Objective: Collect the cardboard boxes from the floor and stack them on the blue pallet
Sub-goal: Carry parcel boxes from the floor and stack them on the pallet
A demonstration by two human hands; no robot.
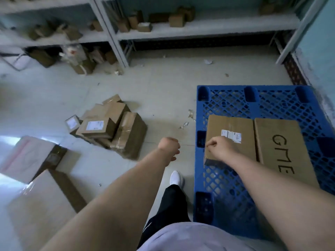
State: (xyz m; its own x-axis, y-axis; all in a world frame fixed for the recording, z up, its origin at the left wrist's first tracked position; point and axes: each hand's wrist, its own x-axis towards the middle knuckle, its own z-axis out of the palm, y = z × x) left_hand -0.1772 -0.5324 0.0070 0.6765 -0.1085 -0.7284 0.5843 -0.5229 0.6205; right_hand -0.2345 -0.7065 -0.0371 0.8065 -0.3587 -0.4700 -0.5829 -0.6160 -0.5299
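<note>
one blue pallet point(235, 98) carries two flat cardboard boxes point(230, 127) point(282, 147). the floor heap point(116, 129) holds about five smaller boxes point(96, 127), exact number unclear. two large boxes point(27, 156) point(45, 201) at left. one left hand point(168, 146), one right hand point(220, 148), one white shoe point(176, 178).

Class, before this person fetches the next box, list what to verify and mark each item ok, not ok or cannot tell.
1. Left hand empty: ok.
2. Right hand free of the labelled box: cannot tell.
3. Labelled box and GME box lie flat on the pallet: ok.
4. Bare pallet grid left: ok.
5. Way to the pile: ok, only scraps on the floor.
6. All boxes collected: not ok.
</note>
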